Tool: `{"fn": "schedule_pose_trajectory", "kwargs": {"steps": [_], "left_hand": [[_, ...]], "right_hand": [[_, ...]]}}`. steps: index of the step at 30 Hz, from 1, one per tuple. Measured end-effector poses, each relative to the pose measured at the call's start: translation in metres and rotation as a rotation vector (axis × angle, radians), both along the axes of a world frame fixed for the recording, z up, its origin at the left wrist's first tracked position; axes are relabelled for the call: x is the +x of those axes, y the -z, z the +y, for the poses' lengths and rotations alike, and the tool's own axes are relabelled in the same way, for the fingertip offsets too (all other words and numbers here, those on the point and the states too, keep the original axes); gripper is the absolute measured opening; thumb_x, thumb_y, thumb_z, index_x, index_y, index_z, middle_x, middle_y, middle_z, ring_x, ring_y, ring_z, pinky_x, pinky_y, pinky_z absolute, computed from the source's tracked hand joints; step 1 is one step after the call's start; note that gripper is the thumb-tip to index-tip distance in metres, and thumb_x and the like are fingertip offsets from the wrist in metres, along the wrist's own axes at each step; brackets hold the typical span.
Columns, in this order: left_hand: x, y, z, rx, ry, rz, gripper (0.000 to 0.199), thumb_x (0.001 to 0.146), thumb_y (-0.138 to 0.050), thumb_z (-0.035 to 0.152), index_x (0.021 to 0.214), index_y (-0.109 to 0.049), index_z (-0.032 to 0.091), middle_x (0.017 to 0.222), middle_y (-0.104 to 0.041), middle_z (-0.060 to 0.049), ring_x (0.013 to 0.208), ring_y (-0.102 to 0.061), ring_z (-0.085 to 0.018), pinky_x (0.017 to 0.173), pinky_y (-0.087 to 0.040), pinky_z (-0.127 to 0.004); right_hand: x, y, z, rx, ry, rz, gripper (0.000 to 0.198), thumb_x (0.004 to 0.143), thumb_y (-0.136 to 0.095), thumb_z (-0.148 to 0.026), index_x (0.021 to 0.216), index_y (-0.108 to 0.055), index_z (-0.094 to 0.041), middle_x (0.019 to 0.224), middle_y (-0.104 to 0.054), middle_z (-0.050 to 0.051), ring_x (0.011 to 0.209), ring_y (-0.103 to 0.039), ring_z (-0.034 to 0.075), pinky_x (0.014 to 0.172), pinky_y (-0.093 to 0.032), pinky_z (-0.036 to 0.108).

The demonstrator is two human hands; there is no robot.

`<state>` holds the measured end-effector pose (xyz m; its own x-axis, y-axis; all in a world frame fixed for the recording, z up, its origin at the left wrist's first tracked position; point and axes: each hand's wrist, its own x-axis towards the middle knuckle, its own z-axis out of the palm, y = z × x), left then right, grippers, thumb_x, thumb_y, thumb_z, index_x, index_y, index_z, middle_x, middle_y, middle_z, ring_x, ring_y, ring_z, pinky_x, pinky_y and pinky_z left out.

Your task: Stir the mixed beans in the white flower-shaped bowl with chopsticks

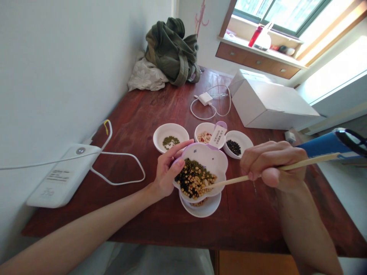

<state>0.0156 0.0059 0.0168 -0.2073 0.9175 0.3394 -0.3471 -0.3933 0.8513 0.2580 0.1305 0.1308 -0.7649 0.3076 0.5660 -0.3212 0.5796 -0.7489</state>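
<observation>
My left hand [169, 168] is closed on the rim of a white, purple-edged, flower-shaped bowl [216, 162], which tilts toward me. Mixed green, black and yellow beans [197, 179] lie in it. Wooden chopsticks [233, 180] are gripped in my right hand [273, 162], their tips among the beans; whether there is one stick or a pair I cannot tell. Below the tilted bowl, a white bowl [202, 211] with yellowish beans is partly hidden. Behind are white bowls with green beans [171, 142], pale pieces [204, 137] and black beans [233, 147]. A printed label [218, 135] shows by the bowl's handle.
At left lies a white power bank [63, 177] with a looped cable [140, 170]. A white charger [205, 98] and its cord are farther back. A green bag [174, 49] stands by the wall, a white box [269, 101] at right, and a blue object [323, 145] beyond my right hand.
</observation>
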Motion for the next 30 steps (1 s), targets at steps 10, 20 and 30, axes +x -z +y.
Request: {"fn": "schedule_pose_trajectory", "kwargs": {"steps": [10, 20, 30], "left_hand": [[0.000, 0.000, 0.001, 0.001, 0.011, -0.001, 0.051, 0.103, -0.074, 0.045, 0.150, -0.077, 0.027, 0.129, -0.086, -0.012, 0.113, -0.082, -0.034, 0.096, -0.065, -0.043], [-0.001, 0.003, 0.001, -0.006, -0.003, -0.001, 0.053, 0.102, -0.074, 0.046, 0.150, -0.077, 0.023, 0.129, -0.086, -0.014, 0.115, -0.082, -0.036, 0.098, -0.065, -0.046], [-0.002, 0.004, 0.002, 0.010, 0.007, -0.005, 0.053, 0.102, -0.074, 0.045, 0.151, -0.076, 0.023, 0.129, -0.086, -0.014, 0.114, -0.082, -0.035, 0.097, -0.065, -0.045]], "right_hand": [[-0.008, 0.005, -0.003, 0.008, -0.047, -0.109, 0.036, 0.100, -0.085, -0.040, 0.077, -0.077, -0.014, 0.069, -0.074, 0.007, 0.061, -0.072, 0.016, 0.058, -0.056, 0.026], [0.004, -0.003, -0.001, -0.011, -0.055, -0.001, 0.043, 0.100, -0.084, -0.043, 0.071, -0.074, -0.013, 0.063, -0.071, 0.008, 0.056, -0.069, 0.017, 0.053, -0.055, 0.028], [-0.003, -0.001, -0.005, 0.079, 0.003, -0.100, 0.039, 0.100, -0.085, -0.040, 0.074, -0.073, -0.013, 0.067, -0.072, 0.005, 0.060, -0.069, 0.014, 0.058, -0.053, 0.025]]}}
